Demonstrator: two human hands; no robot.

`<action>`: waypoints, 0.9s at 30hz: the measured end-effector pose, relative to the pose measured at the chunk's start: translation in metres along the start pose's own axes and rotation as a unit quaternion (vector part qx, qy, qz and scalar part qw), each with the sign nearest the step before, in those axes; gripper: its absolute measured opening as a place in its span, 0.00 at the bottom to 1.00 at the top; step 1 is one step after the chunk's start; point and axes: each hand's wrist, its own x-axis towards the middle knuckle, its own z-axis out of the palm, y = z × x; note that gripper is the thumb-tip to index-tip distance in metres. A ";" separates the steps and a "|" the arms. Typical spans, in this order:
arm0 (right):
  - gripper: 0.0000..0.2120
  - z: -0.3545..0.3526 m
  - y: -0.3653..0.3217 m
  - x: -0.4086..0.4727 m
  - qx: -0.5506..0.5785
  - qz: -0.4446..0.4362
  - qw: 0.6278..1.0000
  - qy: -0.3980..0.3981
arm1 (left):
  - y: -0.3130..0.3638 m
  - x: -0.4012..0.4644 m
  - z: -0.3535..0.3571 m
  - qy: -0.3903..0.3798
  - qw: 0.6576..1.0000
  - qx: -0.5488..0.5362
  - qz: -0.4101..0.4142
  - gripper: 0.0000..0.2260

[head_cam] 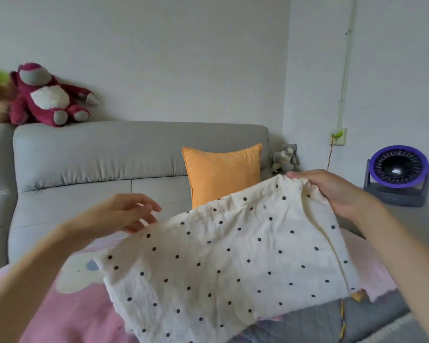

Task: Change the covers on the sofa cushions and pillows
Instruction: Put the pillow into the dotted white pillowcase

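A cream cover with dark dots (223, 263) is spread in front of me over pink fabric. My right hand (337, 191) grips its bunched top right corner and holds that corner up. My left hand (124, 214) hovers at the cover's top left edge with fingers loosely spread, fingertips close to or just touching the cloth. An orange pillow (221, 174) stands upright against the grey sofa (97, 154) backrest, just behind the cover.
A pink blanket with a pale print (72, 305) lies under the cover; grey quilted fabric (320, 325) shows at the lower right. Plush toys (45, 95) sit on the sofa back, a small grey plush (285, 157) by its right end. A purple fan (398, 173) stands at the right.
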 end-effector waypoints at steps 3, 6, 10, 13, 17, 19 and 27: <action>0.17 0.014 -0.006 -0.005 -0.157 -0.048 0.986 -0.016 | 0.012 0.004 0.028 -0.018 0.999 0.008 0.035 0.08; 0.14 0.032 -0.015 -0.010 -0.213 -0.065 0.972 -0.074 | 0.035 0.014 0.060 -0.047 0.994 -0.017 0.093 0.09; 0.11 0.039 -0.030 -0.016 -0.185 -0.113 0.973 -0.073 | 0.070 0.013 0.095 -0.165 0.977 -0.059 0.117 0.13; 0.19 0.030 -0.027 -0.022 -0.161 -0.129 0.973 -0.103 | 0.074 0.016 0.099 -0.208 0.968 -0.094 0.105 0.12; 0.28 0.013 -0.011 -0.032 -0.133 -0.149 0.971 -0.134 | 0.065 0.027 0.089 -0.155 0.978 -0.127 0.060 0.07; 0.26 0.006 -0.004 -0.032 -0.130 -0.150 0.972 -0.126 | 0.063 0.033 0.082 -0.095 0.984 -0.143 0.042 0.06; 0.13 -0.007 0.000 -0.030 0.093 -0.128 0.987 -0.019 | 0.054 0.059 0.053 0.058 0.957 -0.285 -0.023 0.06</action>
